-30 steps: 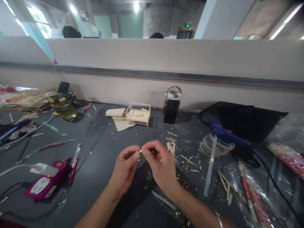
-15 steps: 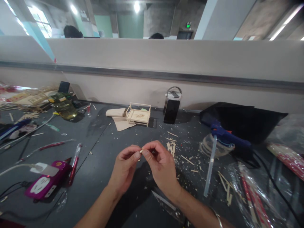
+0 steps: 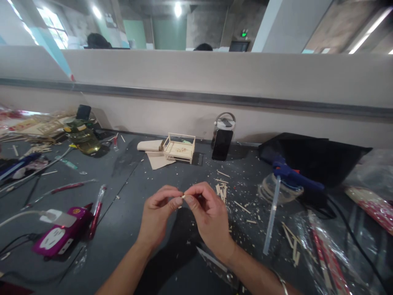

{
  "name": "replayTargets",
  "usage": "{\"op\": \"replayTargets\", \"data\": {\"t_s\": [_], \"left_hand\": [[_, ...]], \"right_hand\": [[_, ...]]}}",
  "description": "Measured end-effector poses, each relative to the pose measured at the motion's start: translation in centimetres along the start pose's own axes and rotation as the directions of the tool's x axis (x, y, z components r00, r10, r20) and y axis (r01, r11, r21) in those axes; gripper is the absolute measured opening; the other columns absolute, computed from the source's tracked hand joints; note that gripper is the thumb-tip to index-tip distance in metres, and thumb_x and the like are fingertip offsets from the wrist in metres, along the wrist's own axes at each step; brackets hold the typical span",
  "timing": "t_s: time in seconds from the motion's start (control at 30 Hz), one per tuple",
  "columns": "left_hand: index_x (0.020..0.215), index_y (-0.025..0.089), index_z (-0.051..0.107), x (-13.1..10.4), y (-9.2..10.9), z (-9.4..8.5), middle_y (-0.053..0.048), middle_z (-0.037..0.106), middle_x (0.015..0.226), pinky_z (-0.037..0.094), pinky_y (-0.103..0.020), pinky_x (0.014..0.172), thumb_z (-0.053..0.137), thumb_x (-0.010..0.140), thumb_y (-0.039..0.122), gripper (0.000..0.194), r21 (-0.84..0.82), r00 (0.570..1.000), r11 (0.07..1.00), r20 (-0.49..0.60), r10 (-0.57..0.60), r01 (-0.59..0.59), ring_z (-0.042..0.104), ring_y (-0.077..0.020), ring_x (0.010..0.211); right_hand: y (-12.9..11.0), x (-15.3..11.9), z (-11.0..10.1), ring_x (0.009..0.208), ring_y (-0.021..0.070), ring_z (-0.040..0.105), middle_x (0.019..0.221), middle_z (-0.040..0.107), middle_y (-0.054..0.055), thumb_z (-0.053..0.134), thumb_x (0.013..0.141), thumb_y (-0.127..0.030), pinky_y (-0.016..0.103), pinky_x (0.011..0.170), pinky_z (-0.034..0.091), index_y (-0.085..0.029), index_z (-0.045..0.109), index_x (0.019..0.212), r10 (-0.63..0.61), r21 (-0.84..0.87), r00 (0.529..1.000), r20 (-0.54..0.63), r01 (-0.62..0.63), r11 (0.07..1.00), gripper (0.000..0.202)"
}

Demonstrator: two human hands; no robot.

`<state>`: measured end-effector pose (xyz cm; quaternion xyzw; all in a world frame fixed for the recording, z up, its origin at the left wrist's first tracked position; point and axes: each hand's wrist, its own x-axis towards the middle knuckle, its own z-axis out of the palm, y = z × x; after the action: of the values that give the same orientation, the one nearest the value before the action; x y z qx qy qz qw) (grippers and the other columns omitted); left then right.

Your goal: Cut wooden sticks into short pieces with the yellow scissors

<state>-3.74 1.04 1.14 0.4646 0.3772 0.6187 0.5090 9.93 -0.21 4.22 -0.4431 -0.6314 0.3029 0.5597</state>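
Here's the widest thing, a dark grey, flat table (image 3: 123,221) littered with pale chips, and above its middle, two bare hands at work. The left hand (image 3: 158,213) and the right hand (image 3: 211,219) meet tip to tip, each grip closed to a narrow pinch of thumb and forefinger on one tiny piece. To do this well, I'd say, press lightly from both sides, let the thumbs do the fine turning, and keep the right wrist wary of that silver metal blade (image 3: 215,260) lying just beside it, partly hidden. Beyond the fingers, well apart, stands a small, pale wooden, rectangular open frame (image 3: 179,151), long side running roughly left to right. Right of the right hand lies a loose cluster of thin, pale wooden sticks (image 3: 221,192), mostly pointing away from the person. And smallest of all, the short, pale, wood-coloured piece (image 3: 183,196), held between the two pinches, over the table. Its long axis seems to lie left to right, hand to hand, but fingertips cover too much; which end leads, I cannot tell.
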Motion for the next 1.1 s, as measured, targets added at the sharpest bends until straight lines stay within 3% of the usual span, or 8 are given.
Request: {"op": "replayTargets", "data": {"t_s": [0.93, 1.1], "left_hand": [[0.074, 0.022, 0.077, -0.01, 0.16, 0.08, -0.001, 0.064, 0.080, 0.044, -0.024, 0.071, 0.079, 0.070, 0.018, 0.007, -0.021, 1.000, 1.000, -0.005, -0.021, 0.021, 0.056, -0.0139, 0.078], [0.074, 0.022, 0.077, 0.05, 0.12, 0.10, -0.001, 0.065, 0.079, 0.045, -0.024, 0.070, 0.080, 0.069, 0.018, 0.006, -0.074, 0.999, 0.996, -0.003, -0.044, 0.044, 0.057, -0.0137, 0.077]], "right_hand": [[-0.03, -0.12, 0.12, 0.069, 0.0126, 0.056, 0.077, 0.059, -0.003, 0.059, 0.091, -0.022, 0.024, 0.063, 0.044, -0.022, 0.062, 0.081, 0.007, 0.006, 1.000, -0.014, -0.007, 1.000, 0.010], [-0.23, -0.07, 0.00, 0.070, 0.0131, 0.057, 0.079, 0.059, -0.002, 0.062, 0.088, -0.024, 0.024, 0.062, 0.046, -0.023, 0.065, 0.092, 0.051, 0.029, 0.999, 0.013, -0.052, 0.998, 0.005]]}}
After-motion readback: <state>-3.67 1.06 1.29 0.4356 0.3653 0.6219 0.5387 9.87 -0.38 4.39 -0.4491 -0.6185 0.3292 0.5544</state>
